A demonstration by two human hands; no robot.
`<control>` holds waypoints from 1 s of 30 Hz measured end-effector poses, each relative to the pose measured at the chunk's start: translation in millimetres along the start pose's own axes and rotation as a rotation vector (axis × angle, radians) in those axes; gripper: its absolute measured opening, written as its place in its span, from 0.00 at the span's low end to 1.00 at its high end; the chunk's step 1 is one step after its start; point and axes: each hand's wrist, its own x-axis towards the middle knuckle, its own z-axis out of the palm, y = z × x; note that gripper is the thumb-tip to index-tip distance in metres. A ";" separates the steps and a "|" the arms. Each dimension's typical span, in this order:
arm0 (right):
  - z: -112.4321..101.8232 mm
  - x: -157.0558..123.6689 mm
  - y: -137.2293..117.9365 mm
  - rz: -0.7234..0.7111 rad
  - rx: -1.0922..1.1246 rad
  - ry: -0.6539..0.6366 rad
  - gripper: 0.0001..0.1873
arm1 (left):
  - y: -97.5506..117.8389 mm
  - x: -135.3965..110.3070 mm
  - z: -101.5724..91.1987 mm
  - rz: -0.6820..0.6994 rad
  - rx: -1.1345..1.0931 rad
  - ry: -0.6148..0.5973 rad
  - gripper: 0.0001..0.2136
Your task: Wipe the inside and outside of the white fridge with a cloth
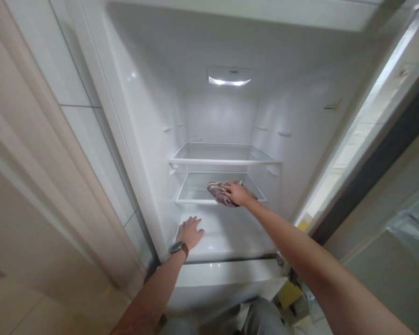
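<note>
I look into an open white fridge. My right hand (236, 192) presses a crumpled brownish cloth (219, 192) onto the lower glass shelf (195, 190), fingers closed over it. My left hand (190, 231), with a watch on its wrist, lies flat with fingers spread on the white floor panel (230, 237) of the compartment, below that shelf. An upper glass shelf (223, 156) sits above, bare.
The fridge lamp (229, 78) glows at the top of the back wall. The open door (377, 139) stands at the right. A tiled wall (73, 107) and a beige panel (28, 186) are at the left. Yellow items (289, 293) lie low right by my knees.
</note>
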 end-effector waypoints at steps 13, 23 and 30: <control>-23.0 -64.1 -26.5 -0.126 0.228 0.421 0.16 | -2.4 5.5 1.1 -0.006 0.036 -0.001 0.28; -201.5 -79.9 -67.9 -0.035 -0.103 0.692 0.25 | -4.3 6.3 2.1 0.013 0.036 -0.012 0.29; -179.2 -26.7 -18.1 0.312 -0.148 0.381 0.26 | -3.8 6.1 2.1 0.010 0.018 -0.017 0.30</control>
